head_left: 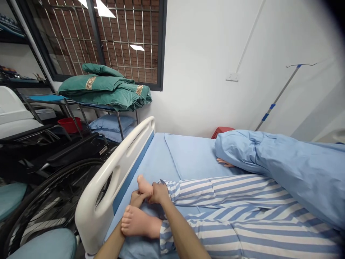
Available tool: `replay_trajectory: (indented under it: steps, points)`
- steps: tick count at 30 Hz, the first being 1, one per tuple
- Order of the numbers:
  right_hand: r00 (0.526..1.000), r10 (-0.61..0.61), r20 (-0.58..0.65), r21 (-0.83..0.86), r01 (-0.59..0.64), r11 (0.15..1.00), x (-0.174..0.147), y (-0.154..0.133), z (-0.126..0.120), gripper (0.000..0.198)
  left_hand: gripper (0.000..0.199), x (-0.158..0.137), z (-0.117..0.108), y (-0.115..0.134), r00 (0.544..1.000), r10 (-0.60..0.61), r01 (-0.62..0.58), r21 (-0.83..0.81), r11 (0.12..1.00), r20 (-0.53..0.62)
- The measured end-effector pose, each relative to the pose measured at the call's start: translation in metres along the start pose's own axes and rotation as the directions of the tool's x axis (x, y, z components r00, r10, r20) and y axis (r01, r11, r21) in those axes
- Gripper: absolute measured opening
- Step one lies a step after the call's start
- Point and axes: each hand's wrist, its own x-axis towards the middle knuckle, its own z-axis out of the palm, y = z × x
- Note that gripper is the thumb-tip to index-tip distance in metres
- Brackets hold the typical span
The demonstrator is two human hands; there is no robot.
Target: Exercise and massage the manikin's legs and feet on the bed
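Note:
A figure that looks like a care manikin lies on the bed in blue-and-white striped trousers [229,190]. My right hand [160,192] is wrapped round the ankle of its far foot [145,185], close to the trouser cuff. Low on that same foot, by the heel, my left hand [137,198] closes from the near side; some of its fingers are hidden. The near foot [138,221] rests on the sheet between my forearms, toes toward the footboard. A light blue quilt [283,162] is folded back over the upper body, and the manikin's hand [225,163] shows beneath its edge.
The white footboard [118,176] rises just left of the feet. Beyond it stand a wheelchair [72,158], a rack with green bedding [107,88], blue pillows [111,126] and a red bucket [69,125]. An IV pole [279,95] leans at the back right.

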Motion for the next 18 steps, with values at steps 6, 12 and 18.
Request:
replay_trajectory:
  steps: [6,12,18]
  points:
    - [1.000,-0.002,-0.013,0.003,0.002,1.000,-0.002,0.000,-0.001,0.065,0.017,-0.029,0.014,-0.001,0.763,0.160,0.059,0.315,0.947,-0.626]
    - [1.000,0.007,-0.024,0.013,-0.006,1.000,-0.004,-0.002,-0.004,0.065,0.024,-0.024,0.017,-0.003,0.739,0.200,0.070,0.368,0.927,-0.644]
    - [1.000,0.004,-0.019,0.022,-0.003,1.000,-0.006,-0.001,-0.005,0.066,0.025,-0.026,0.016,-0.004,0.741,0.226,0.070,0.407,0.911,-0.633]
